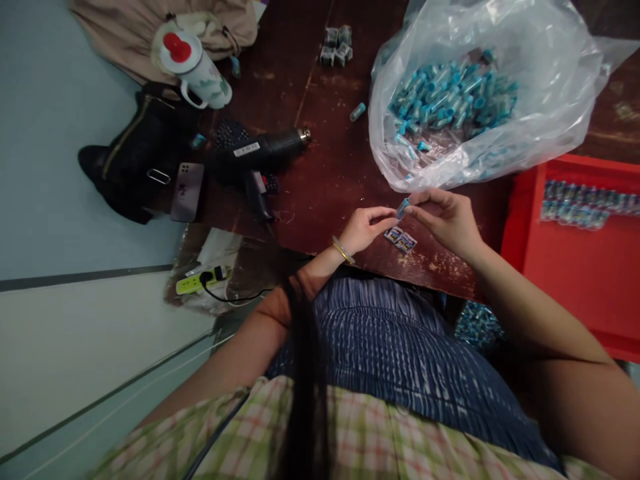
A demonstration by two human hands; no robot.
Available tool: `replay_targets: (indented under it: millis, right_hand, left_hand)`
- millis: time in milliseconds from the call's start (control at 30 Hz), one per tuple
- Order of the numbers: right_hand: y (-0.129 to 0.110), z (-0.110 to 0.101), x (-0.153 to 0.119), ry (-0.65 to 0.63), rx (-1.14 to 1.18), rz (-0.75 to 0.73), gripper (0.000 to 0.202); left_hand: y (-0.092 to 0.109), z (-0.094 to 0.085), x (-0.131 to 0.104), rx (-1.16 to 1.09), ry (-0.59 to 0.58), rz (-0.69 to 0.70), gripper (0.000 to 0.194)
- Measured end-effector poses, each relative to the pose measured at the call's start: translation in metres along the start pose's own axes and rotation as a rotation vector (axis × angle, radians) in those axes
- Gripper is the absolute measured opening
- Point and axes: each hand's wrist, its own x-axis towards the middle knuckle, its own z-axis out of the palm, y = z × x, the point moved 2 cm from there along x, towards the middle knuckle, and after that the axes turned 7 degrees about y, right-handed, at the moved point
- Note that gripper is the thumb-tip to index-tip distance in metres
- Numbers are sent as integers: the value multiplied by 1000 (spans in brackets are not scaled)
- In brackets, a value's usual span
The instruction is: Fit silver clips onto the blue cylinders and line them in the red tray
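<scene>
Between the fingertips of both hands is a small clear tube with a blue cap (403, 208). My left hand (369, 229), with a bangle at the wrist, pinches its lower left end. From the other side my right hand (445, 217) grips the blue-capped end between thumb and fingers. Just below the fingertips, small printed labels (401, 240) lie on the dark red table. A large clear plastic bag (430, 167) full of similar blue-capped tubes (445, 97) stands open beyond my right hand. One loose tube (358, 112) lies to the left of the bag.
At the right, a red tray (575, 280) holds rows of wrapped tubes (580, 203). A heat gun (265, 150), a phone (187, 192), a black bag (135, 153) and a lidded mug (205, 77) are on the left. Small bundles (336, 47) sit farther back. A power strip (195, 283) lies lower left.
</scene>
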Motion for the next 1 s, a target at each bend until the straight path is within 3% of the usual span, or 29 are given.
replay_targets:
  millis: [133, 233, 367, 633, 733, 833, 900, 967, 1000]
  right_hand:
    - [0, 1, -17, 29, -59, 1, 27]
    - [0, 3, -32, 35, -145, -76, 27]
    - [0, 6, -46, 110, -249, -180, 27]
    - [3, -3, -51, 121, -231, -164, 20]
    - [10, -1, -53, 133, -152, -134, 19]
    - [15, 10, -59, 167, 62, -26, 38]
    - [13, 15, -64, 170, 168, 36, 35]
    - [9, 4, -66, 174, 199, 56, 24]
    - [8, -11, -65, 196, 194, 52, 21]
  left_hand:
    - [-9, 9, -4, -162, -62, -131, 13]
    - [-15, 16, -6, -284, -100, -211, 14]
    - [-16, 23, -9, -457, -130, -213, 26]
    - [-13, 32, -13, -508, -182, -275, 32]
    - [-9, 33, -11, -543, -165, -286, 27]
    - [-1, 35, -10, -581, -140, -309, 21]
    - [5, 38, -10, -613, -137, -322, 23]
    - [10, 41, -11, -617, -142, -343, 29]
    - [11, 41, -11, -603, -143, -351, 34]
